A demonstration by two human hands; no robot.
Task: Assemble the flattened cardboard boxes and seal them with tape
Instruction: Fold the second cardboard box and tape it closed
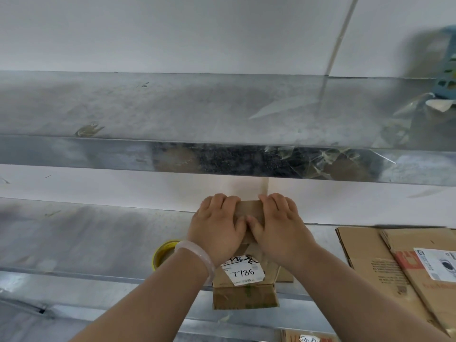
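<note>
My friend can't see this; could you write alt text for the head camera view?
The left hand and right hand grip the top of a cardboard box with a white label, on a metal shelf. A yellow tape roll sits left of it; flattened cardboard lies to its right.

Metal shelf [98, 238] bears box [246, 294], tape roll [164, 253], flattened cartons [385, 262].
</note>
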